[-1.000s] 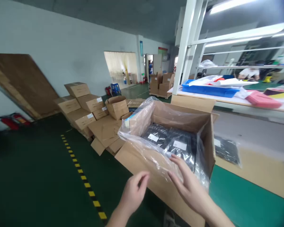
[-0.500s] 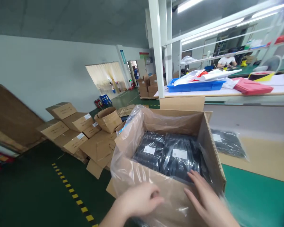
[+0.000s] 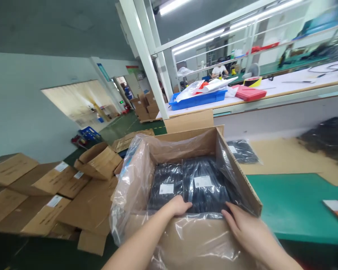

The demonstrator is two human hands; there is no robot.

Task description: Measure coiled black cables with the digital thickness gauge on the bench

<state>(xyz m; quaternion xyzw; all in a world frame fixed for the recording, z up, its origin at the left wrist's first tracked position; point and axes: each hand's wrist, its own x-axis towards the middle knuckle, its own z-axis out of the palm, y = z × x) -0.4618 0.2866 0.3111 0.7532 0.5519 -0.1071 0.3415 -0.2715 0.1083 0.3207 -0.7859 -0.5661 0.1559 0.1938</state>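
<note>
An open cardboard box (image 3: pixel 183 232) stands before me, lined with a clear plastic bag (image 3: pixel 129 187). Inside lie two clear-bagged black packets side by side, each with a white label: a left packet (image 3: pixel 165 176) and a right packet (image 3: pixel 204 167). My left hand (image 3: pixel 178 205) is closed at the near left corner of the right packet, its fingers partly hidden. At that packet's near right corner, my right hand (image 3: pixel 240 223) touches it with thumb and fingers apart. What the black contents are, I cannot tell.
Several cardboard boxes (image 3: pixel 49 187) are piled on the left. Behind the box, a shelf bench holds a blue tray (image 3: pixel 198 99) and a red case (image 3: pixel 250 93). Another bagged black packet (image 3: pixel 242 152) lies right, above a green tabletop (image 3: pixel 290 202). A person (image 3: pixel 219 70) sits far back.
Both hands have moved forward into the box, reaching the right packet's near edge. My left hand's fingers have gone down beside it. The view has turned right.
</note>
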